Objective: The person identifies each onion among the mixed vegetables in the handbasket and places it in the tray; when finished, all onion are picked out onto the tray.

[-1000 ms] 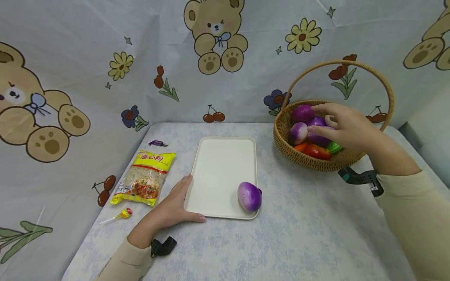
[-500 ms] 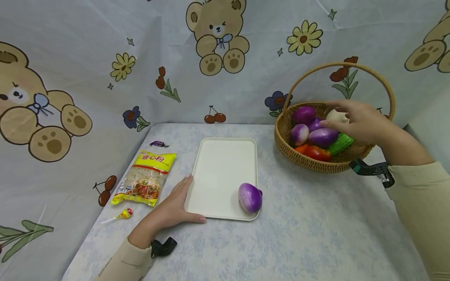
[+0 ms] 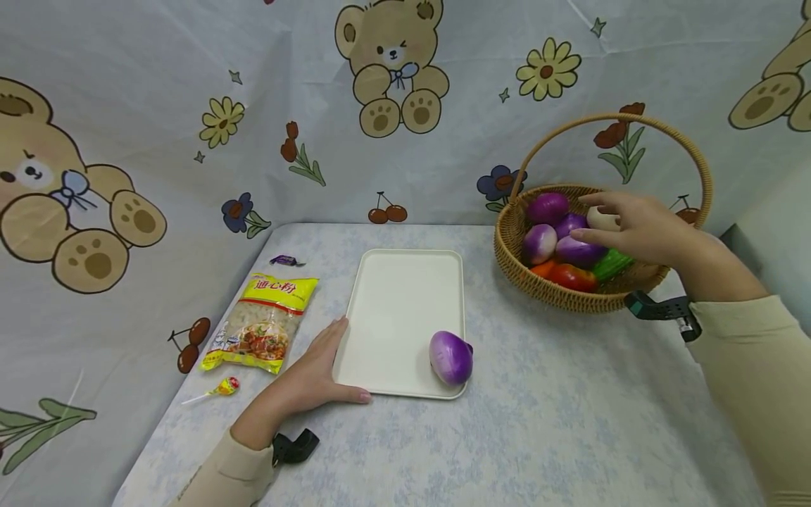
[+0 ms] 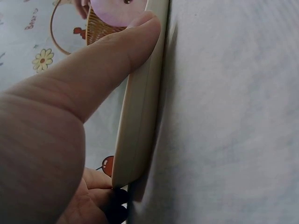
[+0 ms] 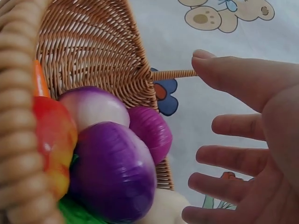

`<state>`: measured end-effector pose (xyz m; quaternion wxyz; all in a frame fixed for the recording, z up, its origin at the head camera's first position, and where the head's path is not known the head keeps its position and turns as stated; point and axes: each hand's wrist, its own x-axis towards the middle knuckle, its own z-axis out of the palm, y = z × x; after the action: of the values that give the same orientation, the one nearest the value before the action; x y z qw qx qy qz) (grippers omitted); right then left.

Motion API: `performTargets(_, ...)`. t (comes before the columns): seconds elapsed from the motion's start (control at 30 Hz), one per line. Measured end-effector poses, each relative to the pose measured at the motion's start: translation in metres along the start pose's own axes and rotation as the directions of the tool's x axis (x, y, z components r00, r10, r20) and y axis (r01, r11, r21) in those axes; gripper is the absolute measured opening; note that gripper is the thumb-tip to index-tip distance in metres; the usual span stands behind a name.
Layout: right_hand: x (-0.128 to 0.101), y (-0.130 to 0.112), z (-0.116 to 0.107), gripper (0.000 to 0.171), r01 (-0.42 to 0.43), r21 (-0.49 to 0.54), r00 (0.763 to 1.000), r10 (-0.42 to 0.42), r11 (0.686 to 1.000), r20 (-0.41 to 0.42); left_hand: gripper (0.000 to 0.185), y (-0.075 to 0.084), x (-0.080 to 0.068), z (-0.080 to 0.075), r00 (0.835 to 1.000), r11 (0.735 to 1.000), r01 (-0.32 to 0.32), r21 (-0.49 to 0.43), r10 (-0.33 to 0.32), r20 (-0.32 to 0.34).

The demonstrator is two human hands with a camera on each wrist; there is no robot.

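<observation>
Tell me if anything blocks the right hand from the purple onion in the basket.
Nothing visible does. The right hand hovers open just above the purple onion, which lies on top in the basket; the handle arches higher up.

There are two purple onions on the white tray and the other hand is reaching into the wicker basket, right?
Not quite: the head view shows only one purple onion on the white tray. The rest holds: the right hand is reaching into the wicker basket.
</observation>
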<state>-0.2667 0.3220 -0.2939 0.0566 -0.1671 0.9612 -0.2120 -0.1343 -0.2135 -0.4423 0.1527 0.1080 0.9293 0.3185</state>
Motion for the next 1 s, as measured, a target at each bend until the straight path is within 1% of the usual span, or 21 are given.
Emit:
performTargets(0.23, 0.002, 0.005, 0.011, 0.068, 0.042, 0.016, 0.999, -0.042, 0.999, 0.016, 0.148, -0.001, 0.000, 0.000, 1.000, 1.000, 0.002, 0.003, -0.002, -0.004)
performTargets(0.3, 0.002, 0.008, 0.015, 0.065, 0.057, -0.001, 0.998, -0.057, 0.998, 0.021, 0.148, -0.001, 0.000, 0.000, 1.000, 1.000, -0.001, 0.004, 0.001, -0.005)
performTargets(0.47, 0.003, 0.013, 0.023, 0.067, 0.052, -0.028, 0.998, -0.051, 0.998, 0.024, 0.148, -0.001, 0.000, 0.001, 1.000, 1.000, -0.003, 0.003, 0.003, -0.004)
performTargets(0.6, 0.004, 0.017, 0.029, 0.065, 0.051, -0.020, 0.998, -0.050, 0.999, 0.029, 0.148, -0.001, 0.001, 0.001, 1.000, 1.000, 0.001, 0.006, -0.001, -0.005)
performTargets(0.7, 0.006, 0.021, 0.033, 0.060, 0.066, -0.035, 0.998, -0.066, 0.997, 0.016, 0.148, -0.001, 0.001, 0.001, 1.000, 1.000, 0.003, 0.008, -0.003, -0.007)
performTargets(0.8, 0.007, 0.022, 0.036, 0.056, 0.087, -0.051, 0.996, -0.088, 0.995, -0.018, 0.148, -0.001, 0.001, 0.001, 1.000, 1.000, 0.002, 0.008, -0.002, -0.006)
performTargets(1.0, 0.006, 0.022, 0.038, 0.050, 0.093, -0.064, 0.994, -0.096, 0.994, -0.059, 0.148, -0.001, 0.001, 0.000, 1.000, 1.000, -0.011, 0.010, 0.011, -0.004)
